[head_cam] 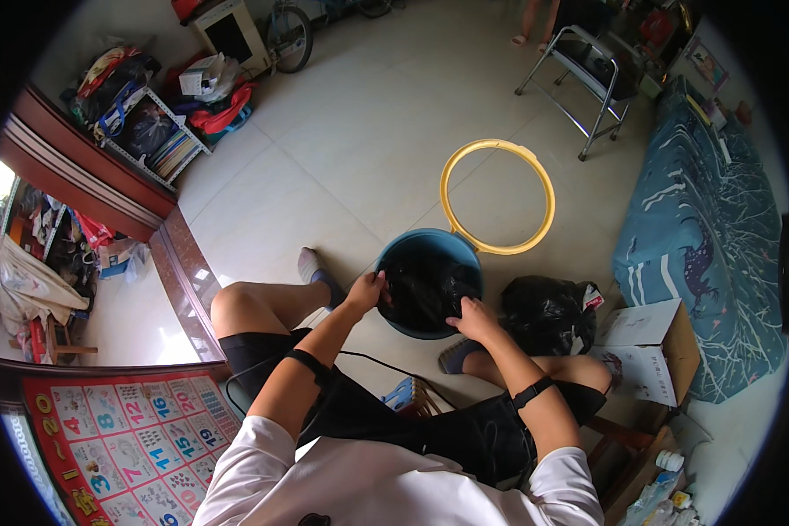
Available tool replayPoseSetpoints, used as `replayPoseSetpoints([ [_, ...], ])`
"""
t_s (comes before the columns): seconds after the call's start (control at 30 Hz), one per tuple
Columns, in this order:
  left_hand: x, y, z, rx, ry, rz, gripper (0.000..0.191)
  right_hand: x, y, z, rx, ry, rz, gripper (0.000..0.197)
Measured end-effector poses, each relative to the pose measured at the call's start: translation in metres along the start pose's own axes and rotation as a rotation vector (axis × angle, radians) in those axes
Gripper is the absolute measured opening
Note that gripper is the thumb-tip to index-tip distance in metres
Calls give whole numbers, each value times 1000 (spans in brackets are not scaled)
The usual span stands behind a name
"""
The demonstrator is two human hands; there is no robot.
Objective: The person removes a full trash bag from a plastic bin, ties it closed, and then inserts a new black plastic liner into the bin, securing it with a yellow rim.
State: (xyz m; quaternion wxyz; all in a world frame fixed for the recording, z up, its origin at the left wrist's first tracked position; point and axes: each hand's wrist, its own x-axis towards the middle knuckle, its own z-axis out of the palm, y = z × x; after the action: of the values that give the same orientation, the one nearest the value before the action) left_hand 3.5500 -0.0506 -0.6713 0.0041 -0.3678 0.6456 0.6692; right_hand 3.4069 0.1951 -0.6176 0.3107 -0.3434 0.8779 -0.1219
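Observation:
A blue plastic bin (427, 235) stands on the floor between my legs. A black plastic bag (427, 289) lies inside it, and its folds cover the bottom. My left hand (367, 292) pinches the bag at the bin's left side. At the right front rim, my right hand (476, 319) has the bag between thumb and fingers. A yellow plastic ring (550, 197) is joined to the bin's far rim and swung outward, away from me. To the right of the bin sits a full black plastic bag (546, 312).
An opened cardboard box (638, 361) stands at the right beside a cloth-covered piece of furniture (670, 243). A metal-framed chair (582, 72) is farther off, near another person's feet (529, 43). A loaded shelf (154, 135) stands at the far left; a cable (388, 361) runs near my legs.

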Motion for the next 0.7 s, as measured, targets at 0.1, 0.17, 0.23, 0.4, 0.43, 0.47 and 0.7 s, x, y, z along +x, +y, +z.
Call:
replayPoseSetpoints([
  [0.1, -17, 21, -9, 447, -179, 10, 46, -11, 4, -2, -148, -70, 86, 42],
  [0.17, -21, 27, -17, 940, -315, -12, 56, -13, 11, -3, -221, -102, 111, 39],
  [0.23, -14, 17, -34, 1004, -308, -35, 61, -9, 15, -4, -321, -166, 130, 48],
  [0.4, 3, -21, -59, 1031, -107, -72, 63, 8, 45, 8, -328, -122, 258, 48],
  [0.43, 5, -22, -56, 1122, -96, -102, 62, 10, 58, 11, -326, -123, 269, 48],
  [0.47, 7, -23, -53, 1123, -106, -96, 62, 11, 72, 13, -333, -155, 334, 48],
  [0.7, 50, -71, -72, 873, 187, -148, 57, 7, 102, 16, -220, -118, 447, 51],
])
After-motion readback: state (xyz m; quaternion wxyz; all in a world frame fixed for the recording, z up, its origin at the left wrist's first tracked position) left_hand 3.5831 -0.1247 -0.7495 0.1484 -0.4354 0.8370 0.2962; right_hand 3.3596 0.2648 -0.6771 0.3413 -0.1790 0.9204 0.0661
